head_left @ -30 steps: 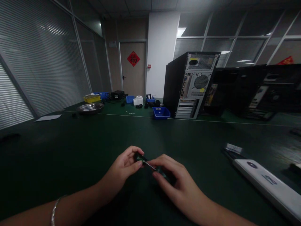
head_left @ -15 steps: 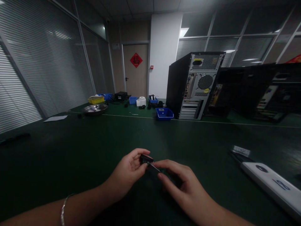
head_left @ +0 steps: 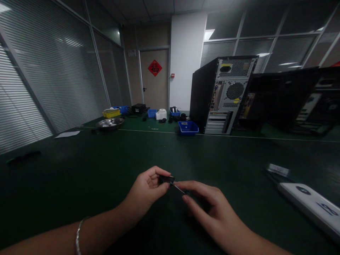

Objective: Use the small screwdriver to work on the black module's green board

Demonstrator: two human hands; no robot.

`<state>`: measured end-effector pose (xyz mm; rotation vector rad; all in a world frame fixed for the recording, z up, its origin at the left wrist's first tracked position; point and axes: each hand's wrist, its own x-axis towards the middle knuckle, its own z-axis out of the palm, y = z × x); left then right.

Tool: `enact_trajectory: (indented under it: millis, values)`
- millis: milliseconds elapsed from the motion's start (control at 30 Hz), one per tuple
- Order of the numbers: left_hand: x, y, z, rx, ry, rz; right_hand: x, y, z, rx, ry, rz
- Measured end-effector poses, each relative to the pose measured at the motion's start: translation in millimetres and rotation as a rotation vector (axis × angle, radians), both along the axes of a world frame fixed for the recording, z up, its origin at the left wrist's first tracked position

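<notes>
The dark green tabletop (head_left: 106, 152) carries a computer tower (head_left: 203, 97) beyond the hands and a white device (head_left: 313, 203) at right. The right hand (head_left: 212, 203) has its fingers clamped on a thin-shafted tool (head_left: 178, 188), its handle mostly hidden. The left hand (head_left: 145, 187) pinches a small dark part (head_left: 168, 179) above the tabletop, at the shaft's far end; contact is unconfirmed.
</notes>
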<state>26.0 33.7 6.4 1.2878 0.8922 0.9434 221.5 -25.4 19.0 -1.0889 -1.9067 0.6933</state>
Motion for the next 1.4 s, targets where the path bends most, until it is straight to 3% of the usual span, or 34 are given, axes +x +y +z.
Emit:
enact_trajectory:
  millis: [200, 400, 667, 867, 1100, 1400]
  values:
    - [-0.3, -0.9, 5.0, -0.048, -0.001, -0.059, -0.1, 4.1, -4.3, -0.064, 0.071, -0.065]
    - [0.0, 2.5, 2.7, -0.058, -0.002, -0.091, 1.6, 6.8, -6.3, -0.153, 0.129, -0.042]
    - [1.0, 2.3, -1.0, -0.127, -0.054, -0.161, -0.6, 1.7, -0.9, -0.052, 0.106, 0.027]
    - [0.2, 3.4, -8.2, -0.111, -0.018, -0.318, 1.4, -1.4, -3.5, 0.081, 0.087, 0.038]
    - [0.1, 0.0, -1.6, -0.005, -0.057, -0.096, 1.3, 3.0, -0.9, 0.058, 0.057, 0.021]
    - [2.6, -2.5, 2.4, -0.012, -0.061, -0.015, -0.2, 5.7, -4.2, 0.022, 0.014, 0.07]
